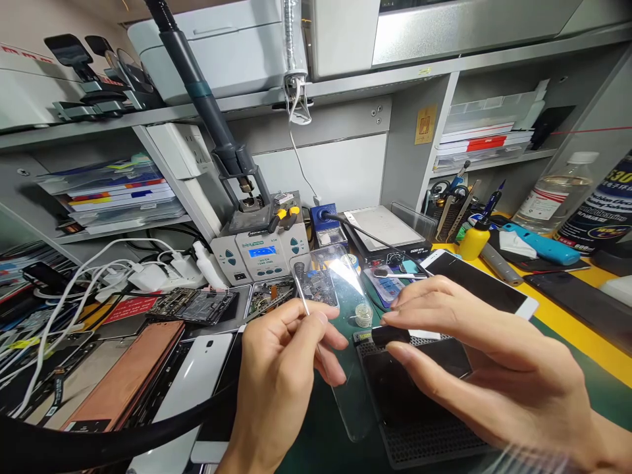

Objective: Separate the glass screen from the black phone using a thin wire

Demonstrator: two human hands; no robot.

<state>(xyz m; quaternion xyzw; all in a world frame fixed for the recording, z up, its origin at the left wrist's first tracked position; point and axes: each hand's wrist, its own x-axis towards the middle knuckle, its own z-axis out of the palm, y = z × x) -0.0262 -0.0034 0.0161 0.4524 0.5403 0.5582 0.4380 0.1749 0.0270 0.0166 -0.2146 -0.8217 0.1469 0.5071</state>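
My left hand (286, 368) is closed in a pinch on a thin metal tool (303, 296) with a dark, ribbed upper end. The tool points up and slightly left. My right hand (474, 355) is held with thumb and fingers apart. A small black piece (390, 337) shows in the gap between them; I cannot tell whether the fingers touch it. Below that hand, a dark phone-sized panel (399, 388) lies on a perforated black pad (415, 454). A clear plate (353, 411) lies between my hands, with a small round clear container (364, 316) near it.
Phone parts and circuit boards (192, 306) crowd the left, beside a copper-coloured panel (126, 375) and a white phone back (197, 375). A soldering station (261, 257) stands behind. At right are a white-framed phone (478, 283), a yellow bottle (474, 242) and a clear bottle (550, 194).
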